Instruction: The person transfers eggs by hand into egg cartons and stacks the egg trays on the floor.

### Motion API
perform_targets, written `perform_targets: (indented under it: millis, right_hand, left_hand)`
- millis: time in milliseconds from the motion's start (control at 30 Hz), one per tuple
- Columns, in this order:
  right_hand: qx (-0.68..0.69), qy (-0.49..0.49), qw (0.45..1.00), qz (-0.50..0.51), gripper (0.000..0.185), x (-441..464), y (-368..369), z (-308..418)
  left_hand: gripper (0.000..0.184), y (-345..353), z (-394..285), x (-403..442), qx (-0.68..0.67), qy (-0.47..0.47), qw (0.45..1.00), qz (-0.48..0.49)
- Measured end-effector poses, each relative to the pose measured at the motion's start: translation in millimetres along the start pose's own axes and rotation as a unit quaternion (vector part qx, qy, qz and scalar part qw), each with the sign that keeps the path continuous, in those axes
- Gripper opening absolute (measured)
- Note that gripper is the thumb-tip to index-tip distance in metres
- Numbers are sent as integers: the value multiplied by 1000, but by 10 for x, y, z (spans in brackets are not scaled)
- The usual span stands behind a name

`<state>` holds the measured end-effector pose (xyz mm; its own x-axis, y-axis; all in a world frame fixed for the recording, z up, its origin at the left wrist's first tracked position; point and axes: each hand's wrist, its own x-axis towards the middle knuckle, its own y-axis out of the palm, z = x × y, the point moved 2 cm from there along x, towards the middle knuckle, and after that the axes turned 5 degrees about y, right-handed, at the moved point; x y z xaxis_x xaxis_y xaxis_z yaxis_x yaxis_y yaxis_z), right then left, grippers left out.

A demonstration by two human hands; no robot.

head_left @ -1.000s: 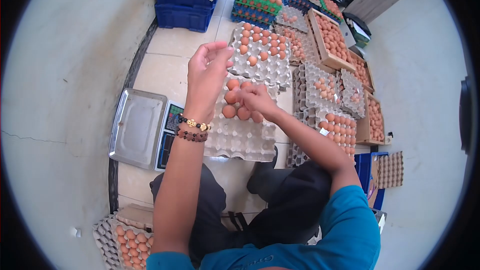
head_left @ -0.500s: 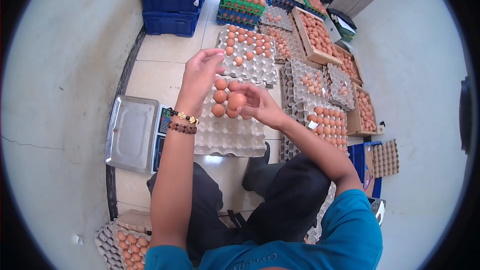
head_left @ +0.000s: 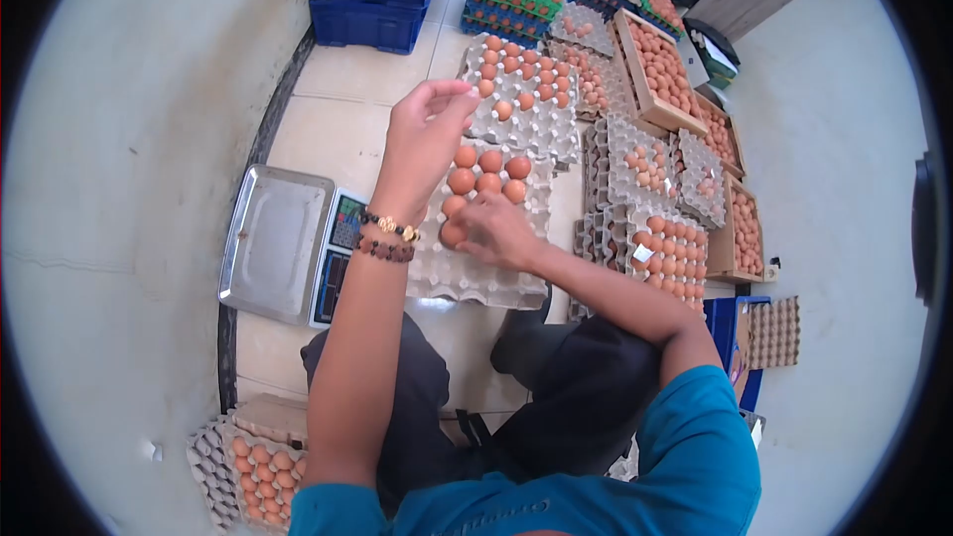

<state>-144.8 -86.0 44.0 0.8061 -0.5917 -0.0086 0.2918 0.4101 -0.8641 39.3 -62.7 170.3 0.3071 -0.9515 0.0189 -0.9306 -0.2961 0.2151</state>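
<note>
My right hand (head_left: 499, 230) is low over the near cardboard egg tray (head_left: 467, 283), its fingers closed round a brown egg (head_left: 453, 234) at the tray's left side. Several brown eggs (head_left: 487, 183) sit in the rows beyond it; my fingers partly cover that area. My left hand (head_left: 425, 139), with bead bracelets at the wrist, is raised at the left edge of the far egg tray (head_left: 541, 134). Its fingers are curled and drawn together, and whatever they may hold is hidden. The far tray carries several eggs (head_left: 503, 110), mostly toward its back and sides.
Left of the trays lies a digital scale with a metal pan (head_left: 280, 243). Blue crates (head_left: 367, 25) stand behind. To the right are stacked egg trays (head_left: 667, 253) and wooden boxes of eggs (head_left: 660, 69). Another egg tray (head_left: 263, 476) lies at lower left.
My right hand has lowered the egg from above the near tray to its left side. My left hand's fingers have drawn closer together. The view has shifted, moving the scene rightward.
</note>
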Motion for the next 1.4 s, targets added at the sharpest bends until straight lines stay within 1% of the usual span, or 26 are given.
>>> perform_targets:
  millis: [33, 67, 167, 200, 267, 300, 333, 400, 467, 533, 567, 667, 733, 767, 800, 900, 1000, 1033, 1067, 1100, 1133, 1200, 1300, 1333, 1367, 1400]
  right_hand:
    - [-9, 9, 1000, 13, 33, -2, 16, 2]
    - [-7, 7, 1000, 4, 25, -11, 51, 4]
    - [-6, -111, 992, -57, 18, 33, 15, -86]
    - [27, -106, 989, -100, 11, 102, -171, -8]
    - [47, -28, 985, -161, 9, 279, -348, -317]
    - [97, 46, 958, -267, 11, 641, -479, -762]
    - [45, 97, 957, -269, 14, 890, -548, -1104]
    - [38, 154, 951, -265, 16, 1447, -692, -1816]
    - [-20, 188, 943, -274, 25, 1971, -878, -2266]
    - [-101, 192, 938, -271, 33, 2487, -936, -2639]
    - [-140, 194, 933, -268, 37, 2683, -918, -2762]
    - [-49, 279, 946, -155, 47, 3050, -902, -2789]
    - [-50, 307, 941, -131, 48, 3165, -889, -2826]
    - [-51, 321, 938, -120, 48, 3189, -886, -2852]
    - [-33, 313, 941, -121, 47, 3212, -893, -2904]
    - [-66, 261, 951, -150, 45, 3222, -852, -2986]
    - [111, 229, 936, -242, 30, 3084, -825, -3076]
    - [215, 242, 905, -277, 28, 3012, -860, -3121]
    - [317, 251, 861, -310, 27, 2928, -904, -3172]
    - [413, 258, 805, -338, 27, 2841, -967, -3225]
    - [517, 261, 741, -340, 28, 2802, -995, -3438]
    - [702, 256, 578, -328, 34, 2798, -949, -3949]
    - [742, 272, 558, -251, 32, 2689, -1205, -3450]
    - [633, 297, 679, -224, 35, 2750, -1165, -3570]
    - [423, 371, 800, -209, 36, 2769, -1162, -3573]
    - [186, 421, 869, -180, 38, 2803, -1196, -3373]
  left_hand:
    - [35, 5, -1, 11, 8, -1, 1000, -3]
    - [34, 15, -2, 17, 5, -4, 1000, -7]
    - [34, 63, -35, 51, -11, -8, 999, -33]
    - [32, 75, -54, 60, -19, -18, 999, -40]
    - [30, 102, -77, 4, -27, -14, 998, -54]
    - [29, 120, -29, 58, -25, -13, 998, -61]
    - [26, 131, 11, 60, -12, -13, 998, -58]
    - [25, 147, 60, 48, 30, -23, 998, -49]
    - [27, 136, 102, 41, 63, -40, 997, -36]
    - [31, 100, 175, 25, 87, -72, 993, -20]
    - [32, 90, 215, 25, 120, -54, 991, -18]
    - [35, 90, 314, 3, 218, -14, 976, -12]
    - [36, 101, 286, -6, 288, 6, 957, 6]
    - [36, 80, 285, -7, 297, -2, 955, 6]
    - [36, 65, 280, -3, 305, -8, 952, 6]
    - [36, 59, 268, -9, 311, -25, 950, 2]
    - [36, 55, 260, -24, 311, -18, 950, 13]
    - [36, 59, 265, -31, 309, -13, 951, 20]
    - [37, 58, 261, -37, 308, -12, 951, 18]
    - [37, 56, 250, -42, 306, -10, 952, 17]
    - [37, 60, 242, -42, 304, -7, 952, 15]
    - [38, 68, 235, -39, 303, -10, 953, 18]
    - [39, 86, 254, -38, 305, 6, 952, 27]
    - [39, 95, 262, -34, 306, 16, 951, 30]
    - [40, 101, 264, -32, 307, 13, 951, 31]
    - [40, 107, 262, -29, 308, 11, 951, 30]
